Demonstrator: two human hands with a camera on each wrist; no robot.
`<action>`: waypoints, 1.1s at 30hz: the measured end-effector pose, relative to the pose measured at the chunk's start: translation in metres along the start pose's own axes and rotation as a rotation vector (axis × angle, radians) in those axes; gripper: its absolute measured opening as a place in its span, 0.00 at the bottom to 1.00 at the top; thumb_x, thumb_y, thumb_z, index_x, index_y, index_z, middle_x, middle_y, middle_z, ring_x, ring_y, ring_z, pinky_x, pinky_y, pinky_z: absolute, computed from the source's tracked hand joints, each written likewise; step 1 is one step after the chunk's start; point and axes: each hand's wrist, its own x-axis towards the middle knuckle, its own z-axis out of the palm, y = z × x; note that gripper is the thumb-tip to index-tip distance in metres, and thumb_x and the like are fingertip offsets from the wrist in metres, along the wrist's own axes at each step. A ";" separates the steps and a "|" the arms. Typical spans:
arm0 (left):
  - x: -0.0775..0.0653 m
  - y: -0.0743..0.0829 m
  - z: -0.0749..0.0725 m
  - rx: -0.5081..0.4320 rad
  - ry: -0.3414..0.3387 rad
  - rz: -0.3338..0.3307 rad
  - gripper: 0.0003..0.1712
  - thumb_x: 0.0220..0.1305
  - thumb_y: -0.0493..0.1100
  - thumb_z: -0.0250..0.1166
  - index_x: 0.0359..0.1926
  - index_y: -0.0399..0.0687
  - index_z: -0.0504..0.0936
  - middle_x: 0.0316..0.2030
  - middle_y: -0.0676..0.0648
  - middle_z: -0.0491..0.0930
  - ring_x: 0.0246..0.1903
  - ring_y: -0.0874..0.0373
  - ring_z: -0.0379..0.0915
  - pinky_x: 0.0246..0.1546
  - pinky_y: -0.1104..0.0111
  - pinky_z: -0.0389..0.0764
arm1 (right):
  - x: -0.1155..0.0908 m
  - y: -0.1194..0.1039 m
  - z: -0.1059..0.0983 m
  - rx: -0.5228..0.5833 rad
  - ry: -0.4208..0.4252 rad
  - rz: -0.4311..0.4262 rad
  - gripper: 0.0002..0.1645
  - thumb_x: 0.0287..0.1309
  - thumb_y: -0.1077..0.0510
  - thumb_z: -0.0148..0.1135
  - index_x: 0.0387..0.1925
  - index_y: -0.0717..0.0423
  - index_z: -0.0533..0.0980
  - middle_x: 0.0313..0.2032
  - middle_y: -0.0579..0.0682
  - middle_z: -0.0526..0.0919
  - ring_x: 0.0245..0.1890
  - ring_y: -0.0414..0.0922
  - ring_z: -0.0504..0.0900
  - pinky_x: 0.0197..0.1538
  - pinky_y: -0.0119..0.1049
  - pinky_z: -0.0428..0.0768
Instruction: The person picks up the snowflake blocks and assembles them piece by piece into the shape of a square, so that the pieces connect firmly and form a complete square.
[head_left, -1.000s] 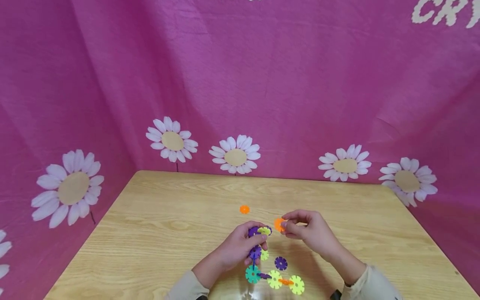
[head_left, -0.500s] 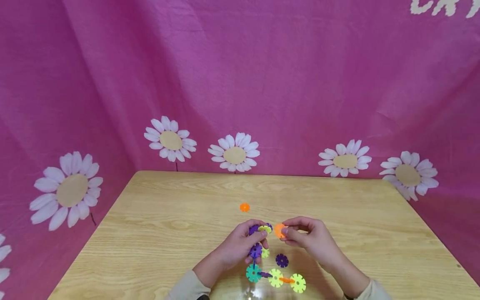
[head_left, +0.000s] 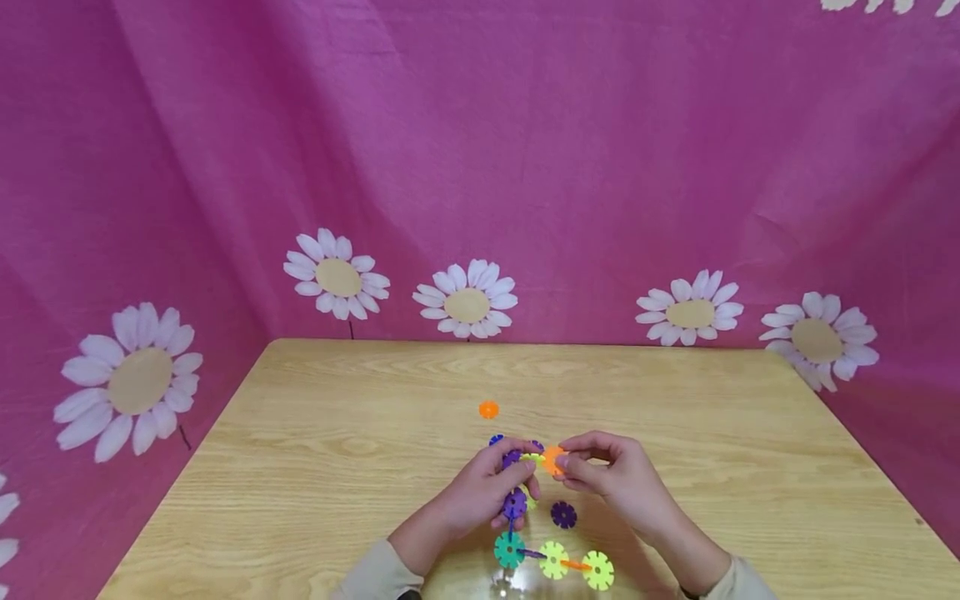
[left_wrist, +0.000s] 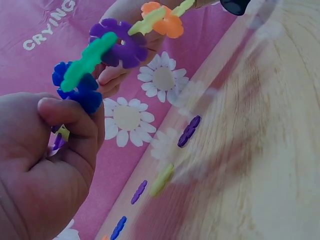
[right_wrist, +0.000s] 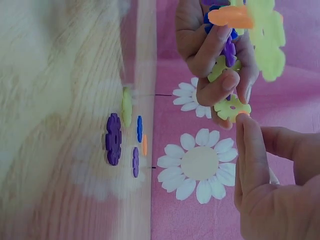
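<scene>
My left hand holds a chain of interlocked notched plastic discs, its thumb and fingers pinching it near the yellow end disc. From this hand hangs the chain's tail: a purple disc, a green disc, then yellow discs with an orange one edge-on between them. Between the thumb and fingers of my right hand is an orange disc, held against the yellow end disc. In the right wrist view the fingers mostly hide that orange disc, so how deep the notches meet cannot be seen.
Loose discs lie on the wooden table: an orange disc farther back, a dark purple disc below the hands, a yellow disc and a blue disc. A pink flowered cloth hangs behind the table.
My right hand has moved left, bringing the orange disc from a gap up to the yellow end disc. The left hand keeps its hold on the chain. The head view has tilted slightly.
</scene>
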 end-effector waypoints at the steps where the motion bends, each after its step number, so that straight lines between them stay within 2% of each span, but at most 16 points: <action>1: 0.000 0.000 0.000 0.003 -0.001 -0.003 0.19 0.77 0.47 0.53 0.64 0.47 0.68 0.34 0.44 0.81 0.13 0.63 0.71 0.11 0.77 0.67 | 0.000 0.000 0.000 -0.001 0.003 0.003 0.20 0.62 0.64 0.66 0.50 0.76 0.76 0.41 0.58 0.84 0.38 0.41 0.87 0.46 0.36 0.86; 8: -0.001 0.004 0.001 0.019 -0.018 -0.039 0.23 0.77 0.56 0.50 0.64 0.50 0.67 0.39 0.39 0.80 0.14 0.62 0.71 0.12 0.76 0.67 | -0.004 -0.003 0.002 0.005 0.026 0.012 0.19 0.61 0.65 0.66 0.49 0.76 0.77 0.42 0.60 0.84 0.37 0.41 0.88 0.45 0.36 0.87; 12: -0.001 0.003 0.004 0.028 -0.029 -0.040 0.27 0.76 0.60 0.48 0.63 0.47 0.67 0.38 0.41 0.79 0.14 0.62 0.71 0.12 0.76 0.67 | -0.006 -0.002 0.003 -0.013 0.022 0.004 0.18 0.60 0.65 0.67 0.48 0.76 0.78 0.41 0.61 0.86 0.35 0.41 0.88 0.43 0.35 0.87; 18: -0.002 -0.001 0.005 0.036 -0.015 -0.045 0.27 0.77 0.60 0.48 0.61 0.45 0.67 0.35 0.48 0.80 0.13 0.63 0.71 0.11 0.77 0.66 | -0.008 -0.002 0.005 -0.022 -0.002 0.005 0.18 0.61 0.65 0.67 0.48 0.75 0.78 0.44 0.64 0.85 0.35 0.42 0.89 0.43 0.36 0.87; 26: 0.004 0.004 0.005 0.022 0.062 -0.025 0.26 0.77 0.59 0.49 0.62 0.45 0.70 0.32 0.47 0.78 0.11 0.63 0.70 0.09 0.75 0.62 | 0.000 -0.004 0.001 -0.006 -0.043 -0.031 0.20 0.62 0.63 0.66 0.51 0.76 0.76 0.43 0.64 0.85 0.37 0.42 0.89 0.45 0.38 0.87; 33: 0.004 0.002 0.006 -0.020 0.068 -0.029 0.25 0.76 0.58 0.51 0.61 0.45 0.71 0.29 0.47 0.77 0.11 0.63 0.70 0.09 0.76 0.61 | 0.000 0.001 0.000 0.000 -0.084 -0.015 0.23 0.63 0.61 0.66 0.53 0.75 0.74 0.40 0.60 0.85 0.37 0.46 0.89 0.45 0.43 0.87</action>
